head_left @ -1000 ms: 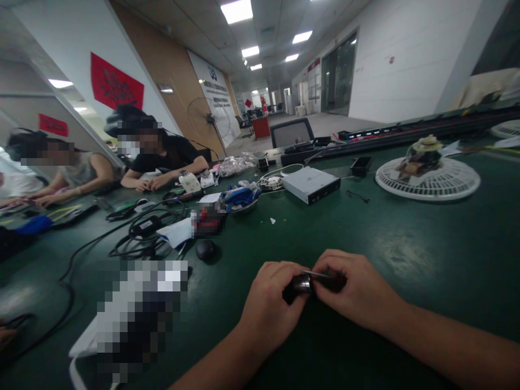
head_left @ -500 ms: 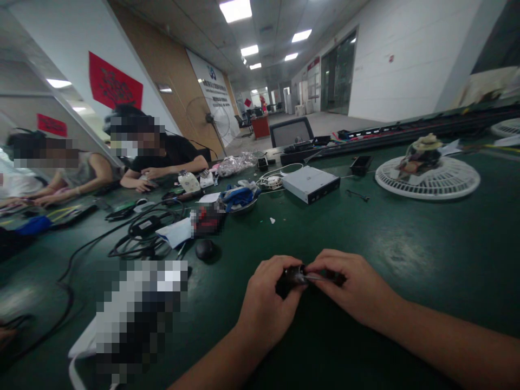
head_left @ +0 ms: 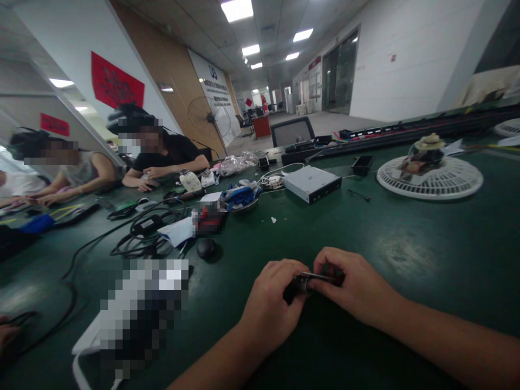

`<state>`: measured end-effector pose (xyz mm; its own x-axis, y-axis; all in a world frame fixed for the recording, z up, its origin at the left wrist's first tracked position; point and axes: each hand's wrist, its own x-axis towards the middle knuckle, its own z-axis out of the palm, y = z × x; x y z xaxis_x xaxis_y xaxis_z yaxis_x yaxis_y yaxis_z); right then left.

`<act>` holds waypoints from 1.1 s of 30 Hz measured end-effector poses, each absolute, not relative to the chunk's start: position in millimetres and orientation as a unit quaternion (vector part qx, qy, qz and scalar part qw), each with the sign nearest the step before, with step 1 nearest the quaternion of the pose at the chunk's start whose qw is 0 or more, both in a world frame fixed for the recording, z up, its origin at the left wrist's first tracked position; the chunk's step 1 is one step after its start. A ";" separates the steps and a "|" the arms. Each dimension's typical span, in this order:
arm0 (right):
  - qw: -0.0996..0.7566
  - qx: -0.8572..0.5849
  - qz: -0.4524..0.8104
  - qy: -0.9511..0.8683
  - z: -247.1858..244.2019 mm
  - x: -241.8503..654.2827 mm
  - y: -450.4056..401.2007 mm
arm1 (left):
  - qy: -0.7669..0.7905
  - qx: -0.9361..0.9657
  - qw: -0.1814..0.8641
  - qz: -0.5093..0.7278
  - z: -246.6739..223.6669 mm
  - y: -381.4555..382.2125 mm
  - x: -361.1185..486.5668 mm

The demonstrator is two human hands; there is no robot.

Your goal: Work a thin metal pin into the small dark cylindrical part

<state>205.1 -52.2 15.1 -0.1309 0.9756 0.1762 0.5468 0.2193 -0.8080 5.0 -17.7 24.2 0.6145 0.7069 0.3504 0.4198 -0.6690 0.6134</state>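
Note:
My left hand (head_left: 268, 306) is closed around a small dark cylindrical part (head_left: 301, 284), one end of which faces right with a shiny metallic rim. Its thumb lies below the part and its fingers wrap over the top. From the right, my right hand (head_left: 363, 287) grips a thin metal tool (head_left: 323, 277) in a pinch. The tool's narrow end lies across the top of the part, near my left fingertips. Its exact kind is unclear, since the fingers cover much of it. Both hands are just above the green table (head_left: 345, 233).
A black mouse (head_left: 207, 248) lies left of my hands, beyond a pixelated white-edged object (head_left: 87, 333). Farther back are a disc drive (head_left: 312, 184), a bowl with blue cloth (head_left: 241, 196) and coiled black cables (head_left: 142, 238). A white fan grille (head_left: 430, 187) sits right. Two co-workers sit left.
The thin metal tool has shifted from the open end of the dark part to across its top. The part has tilted slightly, and my right fingers have lifted a little.

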 end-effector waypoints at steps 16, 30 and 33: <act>0.369 -0.550 0.278 -0.696 23.0 205.7 -55.2 | 0.437 0.803 0.213 0.344 16.5 -13.7 1.5; 0.336 -0.536 0.218 -0.743 18.1 205.0 -57.0 | 0.472 0.780 0.221 0.345 15.5 -10.6 1.2; 0.349 -0.516 0.222 -0.750 16.7 205.4 -57.6 | 0.457 0.789 0.225 0.343 15.2 -10.5 2.4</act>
